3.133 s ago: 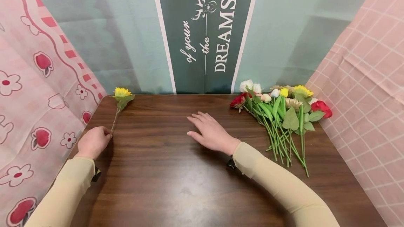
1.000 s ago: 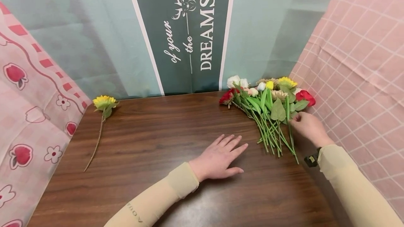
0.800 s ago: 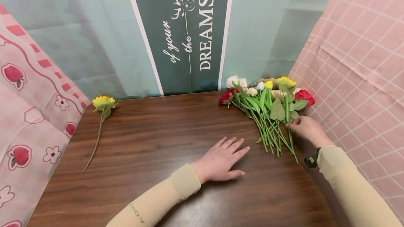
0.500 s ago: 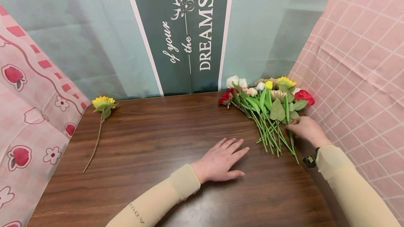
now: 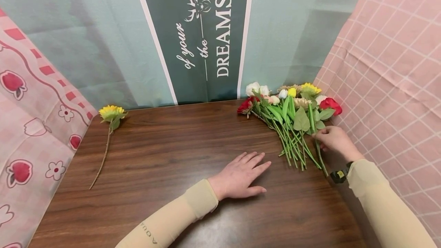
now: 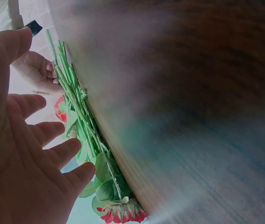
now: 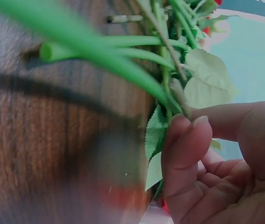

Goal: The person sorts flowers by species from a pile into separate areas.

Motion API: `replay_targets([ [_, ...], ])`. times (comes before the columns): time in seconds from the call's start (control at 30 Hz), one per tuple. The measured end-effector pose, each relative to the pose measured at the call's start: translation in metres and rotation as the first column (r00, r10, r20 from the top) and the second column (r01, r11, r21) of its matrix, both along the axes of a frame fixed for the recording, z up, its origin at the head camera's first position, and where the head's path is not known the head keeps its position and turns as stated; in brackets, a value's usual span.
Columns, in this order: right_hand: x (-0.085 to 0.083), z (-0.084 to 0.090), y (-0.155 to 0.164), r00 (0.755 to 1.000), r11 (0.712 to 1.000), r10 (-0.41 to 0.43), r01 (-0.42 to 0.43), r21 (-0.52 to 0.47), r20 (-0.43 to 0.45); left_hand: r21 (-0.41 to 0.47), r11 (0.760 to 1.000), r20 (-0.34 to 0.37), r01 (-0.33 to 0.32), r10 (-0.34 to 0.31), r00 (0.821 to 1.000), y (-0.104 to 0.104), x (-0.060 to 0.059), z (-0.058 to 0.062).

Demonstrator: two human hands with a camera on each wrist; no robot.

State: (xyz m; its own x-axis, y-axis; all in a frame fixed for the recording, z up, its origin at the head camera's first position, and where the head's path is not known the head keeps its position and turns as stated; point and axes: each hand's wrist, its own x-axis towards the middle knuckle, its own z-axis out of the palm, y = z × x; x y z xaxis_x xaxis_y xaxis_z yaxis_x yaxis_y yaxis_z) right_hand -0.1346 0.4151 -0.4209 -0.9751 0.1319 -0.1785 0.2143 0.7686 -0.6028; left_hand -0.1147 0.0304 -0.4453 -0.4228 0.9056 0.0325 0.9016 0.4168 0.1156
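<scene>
We seemed barely begun, with one sunflower point(image 5: 111, 114) alone at frame left, a bunch point(image 5: 301, 121) remaining at right, our right grip point(image 5: 335, 139) pinching a stem point(image 7: 118, 65), our left grip point(image 5: 237, 179) spread, empty.

Seemingly a draped indoor corner: patterned cloths point(image 5: 389, 56) surround a wood-grain table point(image 5: 162, 152).

The cream left sleeve point(image 5: 169, 217), at seven o'clock in the head view, bears dark lettering point(image 5: 149, 233); the cream right sleeve point(image 5: 386, 198), at four o'clock, meets a black wrist device point(image 5: 338, 177) with a yellow patch point(image 5: 340, 173).
</scene>
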Motion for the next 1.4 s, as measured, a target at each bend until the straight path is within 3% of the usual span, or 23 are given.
replay_targets([
  [0.47,0.004,0.008,0.000,0.996,0.986,-0.077,0.070,-0.150,-0.040,0.010,1.000,0.012,-0.013,0.013,1.000,-0.003,-0.003,0.000],
  [0.7,0.008,0.016,-0.013,0.983,0.980,-0.110,0.083,-0.182,-0.147,0.032,0.999,0.018,-0.033,0.032,0.999,-0.007,-0.008,0.000],
  [0.83,0.006,0.020,-0.034,0.970,0.970,-0.110,0.057,-0.238,-0.215,0.086,0.992,0.068,-0.097,0.092,0.993,-0.012,-0.018,0.001],
  [0.93,0.003,0.020,-0.059,0.966,0.943,-0.105,0.021,-0.332,-0.237,0.168,0.965,0.158,-0.201,0.174,0.972,-0.020,-0.029,0.006],
  [1.03,-0.001,0.018,-0.093,0.971,0.904,-0.087,-0.016,-0.428,-0.221,0.273,0.894,0.299,-0.354,0.271,0.915,-0.031,-0.044,0.011],
  [1.1,-0.004,0.016,-0.118,0.978,0.883,-0.065,-0.036,-0.467,-0.197,0.345,0.815,0.429,-0.466,0.305,0.850,-0.038,-0.055,0.014],
  [1.13,-0.006,0.014,-0.131,0.981,0.869,-0.054,-0.044,-0.492,-0.184,0.373,0.767,0.500,-0.522,0.308,0.809,-0.041,-0.059,0.016],
  [1.23,-0.013,0.008,-0.170,0.985,0.839,-0.014,-0.083,-0.538,-0.173,0.436,0.619,0.678,-0.653,0.251,0.690,-0.048,-0.072,0.022],
  [1.27,-0.015,0.005,-0.183,0.984,0.833,0.001,-0.098,-0.545,-0.175,0.451,0.574,0.720,-0.683,0.218,0.659,-0.049,-0.076,0.024],
  [1.4,-0.020,-0.007,-0.227,0.978,0.810,0.053,-0.162,-0.564,-0.204,0.459,0.442,0.827,-0.771,0.103,0.552,-0.054,-0.087,0.027],
])
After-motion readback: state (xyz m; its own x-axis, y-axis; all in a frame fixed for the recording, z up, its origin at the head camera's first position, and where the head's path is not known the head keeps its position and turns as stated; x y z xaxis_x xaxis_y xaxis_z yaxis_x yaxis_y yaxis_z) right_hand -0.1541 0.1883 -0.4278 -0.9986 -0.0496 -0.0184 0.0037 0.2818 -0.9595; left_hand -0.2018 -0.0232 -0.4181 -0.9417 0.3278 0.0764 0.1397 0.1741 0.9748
